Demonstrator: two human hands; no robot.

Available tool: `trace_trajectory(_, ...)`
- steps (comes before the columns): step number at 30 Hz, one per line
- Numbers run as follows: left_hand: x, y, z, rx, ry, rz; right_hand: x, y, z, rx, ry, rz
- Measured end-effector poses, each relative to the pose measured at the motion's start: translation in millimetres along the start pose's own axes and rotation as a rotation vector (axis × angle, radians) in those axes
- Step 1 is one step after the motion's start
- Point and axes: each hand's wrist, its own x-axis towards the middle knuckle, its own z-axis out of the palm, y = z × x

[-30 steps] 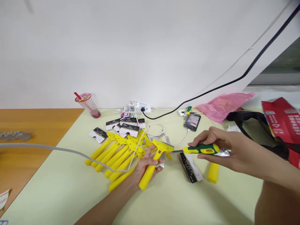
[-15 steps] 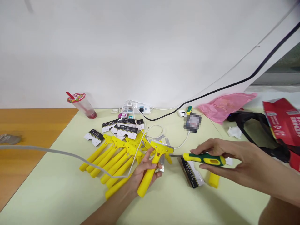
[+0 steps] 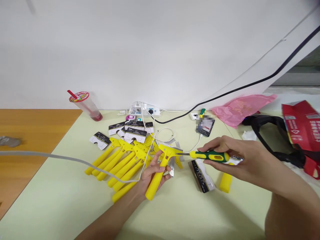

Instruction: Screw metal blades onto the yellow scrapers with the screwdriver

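My left hand (image 3: 150, 174) is closed around the handle of a yellow scraper (image 3: 156, 183), holding it up in front of me, over the bench (image 3: 75, 206), with its wide head pointing away from me and the handle's end tilted down toward me. My right hand (image 3: 235, 153) grips a green-and-yellow screwdriver (image 3: 210, 156), thumb and fingers on opposite sides of it. The shaft lies nearly level, and its tip is at the screw near the right end of the scraper's head; I cannot tell whether it sits in the slot. To the left of my hands, more yellow scrapers (image 3: 122, 165) lie side by side on the bench, handles toward me, with black-and-white cards (image 3: 135, 134) just behind them. A black-and-white box (image 3: 203, 176) lies below the screwdriver, and a yellow handle (image 3: 225, 182) rests just right of it, partly hidden by my right hand. A phone (image 3: 208, 128) lies farther back, near a pink bag (image 3: 242, 106).
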Motion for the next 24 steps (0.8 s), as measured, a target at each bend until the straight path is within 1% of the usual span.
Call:
trace_trajectory(4, -0.2, 0.6, 0.4, -0.003, -0.009, 0.001, 2.4, -0.8, 2.4, -0.017, -0.006, -0.003)
trace_trajectory(8, -0.3, 0.7, 1.3, -0.01, 0.023, 0.002, 3.2, -1.5, 2.3, -0.021, -0.02, 0.009)
trace_trajectory(14, -1.3, 0.7, 3.2, -0.021, 0.032, 0.006, 6.6, -4.3, 2.6, -0.026, -0.028, -0.001)
trace_trajectory(24, 0.9, -0.6, -1.6, -0.011, 0.002, 0.004, 9.2, -8.2, 3.0, -0.01, -0.029, -0.025)
